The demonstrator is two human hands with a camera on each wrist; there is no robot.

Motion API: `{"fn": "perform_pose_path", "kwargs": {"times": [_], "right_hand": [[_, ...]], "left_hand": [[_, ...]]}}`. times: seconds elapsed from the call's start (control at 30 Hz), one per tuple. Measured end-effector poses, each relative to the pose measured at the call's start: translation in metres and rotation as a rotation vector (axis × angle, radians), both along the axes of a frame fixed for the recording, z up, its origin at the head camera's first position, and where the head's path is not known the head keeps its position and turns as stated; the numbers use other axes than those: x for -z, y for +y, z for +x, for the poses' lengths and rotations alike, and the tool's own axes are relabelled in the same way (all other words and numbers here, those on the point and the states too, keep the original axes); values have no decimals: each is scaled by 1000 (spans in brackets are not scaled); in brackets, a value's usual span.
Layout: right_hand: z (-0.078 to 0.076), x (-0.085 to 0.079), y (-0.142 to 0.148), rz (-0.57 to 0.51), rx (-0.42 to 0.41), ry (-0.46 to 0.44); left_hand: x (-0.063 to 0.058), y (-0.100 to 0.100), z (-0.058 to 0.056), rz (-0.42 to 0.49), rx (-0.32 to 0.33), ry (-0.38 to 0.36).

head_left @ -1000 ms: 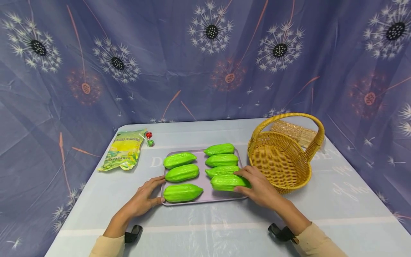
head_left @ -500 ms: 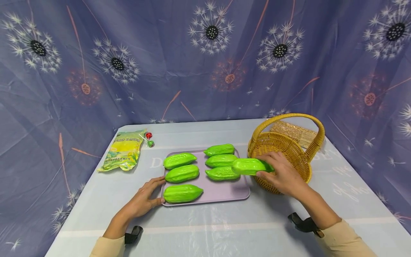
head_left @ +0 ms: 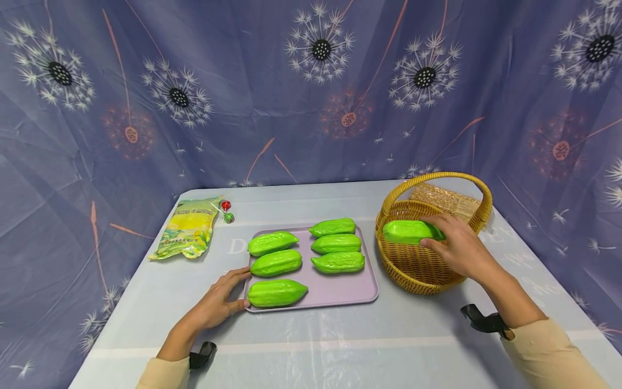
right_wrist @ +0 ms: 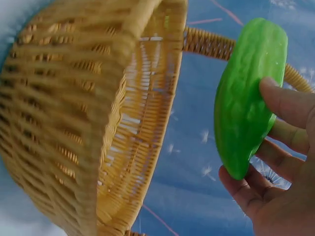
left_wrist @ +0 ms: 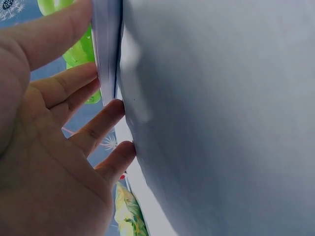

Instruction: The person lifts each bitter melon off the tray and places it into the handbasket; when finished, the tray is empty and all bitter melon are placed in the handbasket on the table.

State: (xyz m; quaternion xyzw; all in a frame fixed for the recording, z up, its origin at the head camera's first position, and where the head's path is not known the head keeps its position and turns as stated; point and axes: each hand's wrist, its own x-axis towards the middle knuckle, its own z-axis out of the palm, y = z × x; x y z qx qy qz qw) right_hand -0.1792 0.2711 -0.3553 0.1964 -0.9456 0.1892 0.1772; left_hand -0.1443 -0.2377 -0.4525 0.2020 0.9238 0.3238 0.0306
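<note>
My right hand (head_left: 459, 247) pinches a bright green, ridged bitter melon (head_left: 404, 232) between thumb and fingers. It holds the melon above the mouth of the yellow wicker basket (head_left: 419, 269), below the arched handle. In the right wrist view the melon (right_wrist: 250, 93) is apart from the basket rim (right_wrist: 160, 123). My left hand (head_left: 216, 301) rests at the left edge of the pale purple tray (head_left: 340, 289), its fingertips touching the rim; the left wrist view shows those fingers (left_wrist: 101, 125) fairly straight. Several more bitter melons (head_left: 276, 263) lie on the tray in two columns.
A green and yellow packet (head_left: 187, 227) lies at the table's back left, beside a red lollipop (head_left: 225, 205) and a green one (head_left: 229, 218). Behind the basket lies a golden, shiny packet (head_left: 439, 199). A blue curtain with dandelions (head_left: 272, 108) surrounds the table.
My right hand has lifted the front right bitter melon off the tray and carried it right, over the basket. The left hand has stayed at the tray's edge.
</note>
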Motion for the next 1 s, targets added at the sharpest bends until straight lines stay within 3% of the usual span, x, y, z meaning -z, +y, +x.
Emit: {"fn": "perform_pose_path", "kwargs": {"times": [0.13,0.37,0.63,1.0], "right_hand": [[-7,-2,6,12,26,-4],[-23,-6,8,6,92,-93],[-44,-8,10,14,113,-144],[-68,-4,13,13,162,-305]], "left_hand": [[0,0,0,-2,-4,-13],[0,1,1,2,-8,-21],[-1,1,1,9,-1,-13],[1,-1,0,11,12,3]]}}
